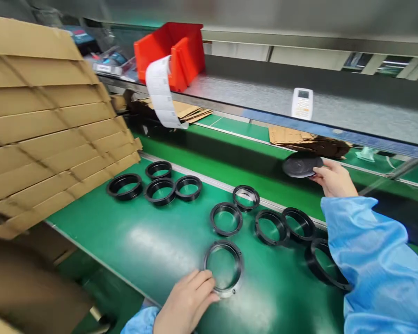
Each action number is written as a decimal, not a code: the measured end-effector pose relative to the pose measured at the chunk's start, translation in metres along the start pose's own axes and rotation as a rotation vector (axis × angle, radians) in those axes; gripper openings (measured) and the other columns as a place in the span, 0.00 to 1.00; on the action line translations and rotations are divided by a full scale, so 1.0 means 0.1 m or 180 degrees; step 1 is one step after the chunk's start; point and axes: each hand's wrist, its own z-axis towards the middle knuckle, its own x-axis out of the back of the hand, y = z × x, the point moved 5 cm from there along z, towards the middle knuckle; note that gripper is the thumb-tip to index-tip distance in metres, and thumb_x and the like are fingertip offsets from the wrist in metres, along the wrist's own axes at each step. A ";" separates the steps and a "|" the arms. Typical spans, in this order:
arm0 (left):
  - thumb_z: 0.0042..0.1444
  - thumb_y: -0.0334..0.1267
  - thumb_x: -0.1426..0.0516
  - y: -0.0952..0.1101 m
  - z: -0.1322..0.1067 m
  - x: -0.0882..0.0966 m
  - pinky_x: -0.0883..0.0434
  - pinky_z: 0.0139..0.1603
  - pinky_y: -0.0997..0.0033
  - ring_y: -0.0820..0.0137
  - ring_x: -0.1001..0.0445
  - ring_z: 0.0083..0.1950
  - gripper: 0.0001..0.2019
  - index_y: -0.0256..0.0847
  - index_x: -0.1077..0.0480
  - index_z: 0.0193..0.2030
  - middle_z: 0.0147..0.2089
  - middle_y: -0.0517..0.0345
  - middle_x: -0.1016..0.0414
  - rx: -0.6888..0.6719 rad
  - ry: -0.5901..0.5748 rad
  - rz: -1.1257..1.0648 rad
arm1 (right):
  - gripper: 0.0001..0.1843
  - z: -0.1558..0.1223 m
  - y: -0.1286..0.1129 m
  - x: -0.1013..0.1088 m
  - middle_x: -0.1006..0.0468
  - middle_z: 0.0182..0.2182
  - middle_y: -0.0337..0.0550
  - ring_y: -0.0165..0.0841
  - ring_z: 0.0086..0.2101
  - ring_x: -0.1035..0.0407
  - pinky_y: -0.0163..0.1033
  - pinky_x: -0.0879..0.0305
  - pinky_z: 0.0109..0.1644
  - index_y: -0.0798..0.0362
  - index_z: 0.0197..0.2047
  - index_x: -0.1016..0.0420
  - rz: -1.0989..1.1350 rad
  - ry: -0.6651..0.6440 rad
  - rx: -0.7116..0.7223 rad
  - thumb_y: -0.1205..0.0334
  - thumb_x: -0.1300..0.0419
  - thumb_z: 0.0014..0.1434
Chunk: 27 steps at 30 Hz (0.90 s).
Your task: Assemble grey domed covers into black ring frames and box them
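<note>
My left hand (pixel 188 299) pinches the near left edge of a black ring (pixel 241 264) lying on the green work surface (pixel 146 260). The ring has small holes in its rim. Raised at the right, my right hand (pixel 334 178) grips a thin black round disc (pixel 299 166) by its edge. The disc is tilted over the green belt (pixel 230 160), below the shelf. Beyond the left hand lie further black rings, among them one ring (pixel 214 227) just behind the held one. Another ring (pixel 311 266) is partly covered by my right sleeve.
Flattened cardboard boxes (pixel 55 125) lean in a stack at the left. Across the back runs a metal shelf (pixel 244 88) carrying a red bin (pixel 188 60), a paper label strip (pixel 160 93) and a white remote control (pixel 302 104). More cardboard (pixel 289 135) lies beneath the shelf.
</note>
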 end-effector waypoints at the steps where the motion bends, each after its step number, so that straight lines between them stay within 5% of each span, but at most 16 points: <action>1: 0.75 0.44 0.53 -0.08 -0.13 0.09 0.20 0.40 0.68 0.67 0.20 0.41 0.13 0.44 0.30 0.48 0.46 0.58 0.20 0.0161 0.0118 0.0038 | 0.13 -0.14 -0.01 -0.30 0.26 0.33 0.38 0.26 0.30 0.32 0.37 0.30 0.39 0.56 0.48 0.26 0.0151 -0.0362 -0.0126 0.65 0.33 0.59; 7: 0.75 0.45 0.52 -0.52 -0.69 0.39 0.19 0.49 0.69 0.64 0.19 0.51 0.14 0.44 0.28 0.49 0.55 0.51 0.23 0.1087 0.0908 0.0379 | 0.34 -1.70 0.26 -2.03 0.21 0.35 0.42 0.32 0.32 0.29 0.37 0.30 0.36 0.52 0.47 0.20 0.0382 -0.2605 -0.0840 0.43 0.22 0.40; 11: 0.75 0.44 0.51 -0.67 -0.95 0.47 0.19 0.52 0.68 0.63 0.20 0.56 0.15 0.45 0.31 0.60 0.63 0.45 0.28 0.1507 0.1290 0.0193 | 0.39 -2.51 0.56 -2.71 0.25 0.31 0.41 0.30 0.30 0.32 0.38 0.31 0.35 0.54 0.44 0.21 0.0152 -0.3505 -0.0912 0.33 0.25 0.38; 15: 0.74 0.42 0.50 -0.71 -1.23 0.51 0.19 0.49 0.73 0.68 0.18 0.52 0.13 0.48 0.31 0.60 0.64 0.48 0.29 0.1727 0.1437 -0.0092 | 0.40 -2.72 0.82 -2.88 0.28 0.31 0.42 0.33 0.30 0.31 0.45 0.27 0.37 0.56 0.46 0.22 -0.0464 -0.3668 -0.0567 0.28 0.35 0.44; 18: 0.74 0.41 0.49 -0.74 -1.37 0.53 0.21 0.53 0.74 0.68 0.19 0.55 0.11 0.49 0.29 0.57 0.63 0.51 0.28 0.1747 0.1497 -0.0154 | 0.37 -2.74 0.86 -2.81 0.29 0.35 0.46 0.41 0.35 0.30 0.57 0.26 0.46 0.56 0.56 0.23 -0.1152 -0.3353 0.0187 0.35 0.41 0.54; 22: 0.74 0.40 0.48 -0.74 -1.44 0.58 0.23 0.56 0.76 0.68 0.20 0.57 0.11 0.48 0.27 0.55 0.62 0.52 0.25 0.1745 0.1631 -0.0257 | 0.34 -2.90 0.55 -2.71 0.33 0.60 0.67 0.60 0.62 0.41 0.71 0.50 0.69 0.62 0.61 0.24 -0.1812 -0.2858 0.1334 0.45 0.47 0.63; 27: 0.72 0.40 0.47 -0.77 -1.47 0.63 0.22 0.56 0.73 0.67 0.20 0.56 0.11 0.49 0.24 0.52 0.60 0.52 0.24 0.1875 0.1766 -0.0671 | 0.40 -3.34 0.14 -2.80 0.57 0.77 0.55 0.51 0.76 0.64 0.65 0.68 0.77 0.56 0.79 0.53 -0.2453 -0.2382 0.2977 0.44 0.52 0.71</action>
